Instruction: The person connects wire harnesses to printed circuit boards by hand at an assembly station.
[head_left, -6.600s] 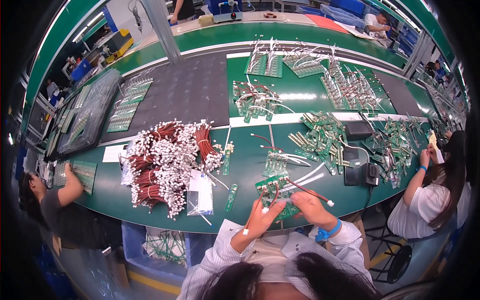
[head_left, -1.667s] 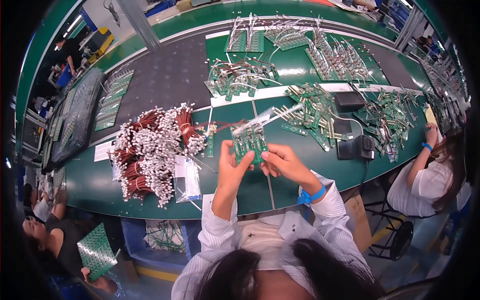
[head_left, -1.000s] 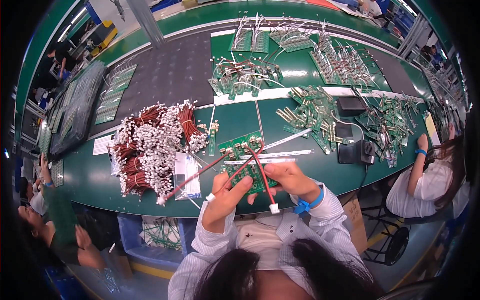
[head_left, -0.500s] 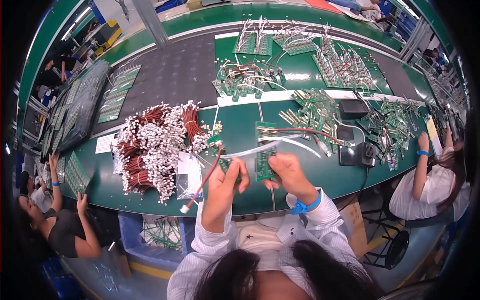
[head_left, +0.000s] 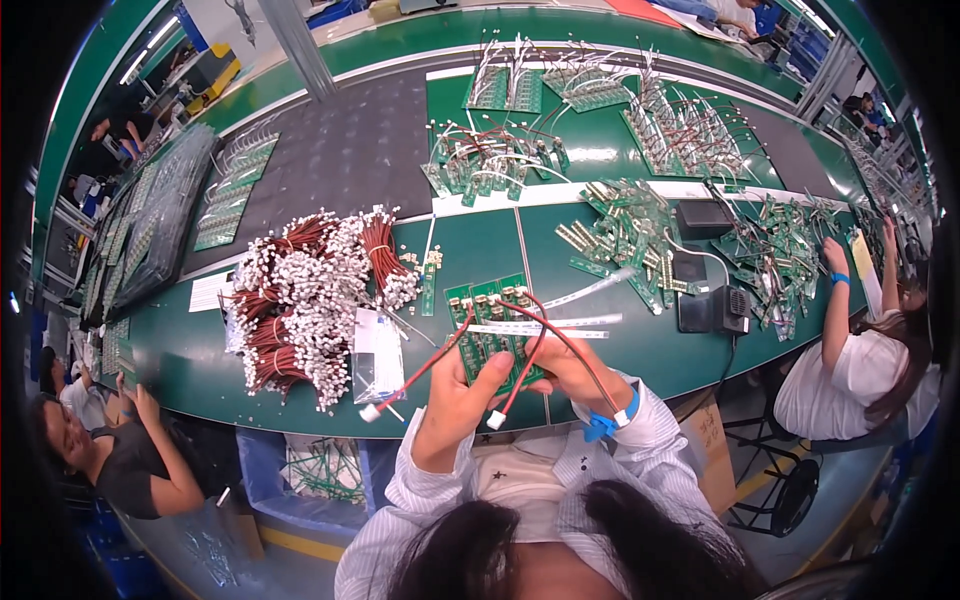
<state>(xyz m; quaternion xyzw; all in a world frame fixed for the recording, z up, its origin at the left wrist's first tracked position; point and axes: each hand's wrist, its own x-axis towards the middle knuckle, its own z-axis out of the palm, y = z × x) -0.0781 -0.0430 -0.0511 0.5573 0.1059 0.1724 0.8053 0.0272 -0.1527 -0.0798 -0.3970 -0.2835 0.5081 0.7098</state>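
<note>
Several narrow green circuit boards [head_left: 486,348] stand close side by side between my hands, above the table's near edge. My left hand [head_left: 458,400] is closed on their lower left part, its thumb across the front. On the right side, my right hand [head_left: 580,372] grips them too, some fingers hidden behind the boards. Red-and-black wires [head_left: 578,352] with white plugs curve down from the upper ends of the boards. White flat cables [head_left: 555,325] stick out to the right over my right hand.
Bundles of red-brown wires [head_left: 300,300] with white plugs lie at left, beside a plastic bag [head_left: 378,360]. Loose boards [head_left: 625,235] and black power adapters [head_left: 715,310] lie at right. Wired panels [head_left: 690,135] stand farther back. A blue bin [head_left: 270,485] sits below; co-workers sit on both sides.
The boards held apart in my two hands are now together in one group. Three wire plugs hang in front. The co-worker's hand at right has shifted.
</note>
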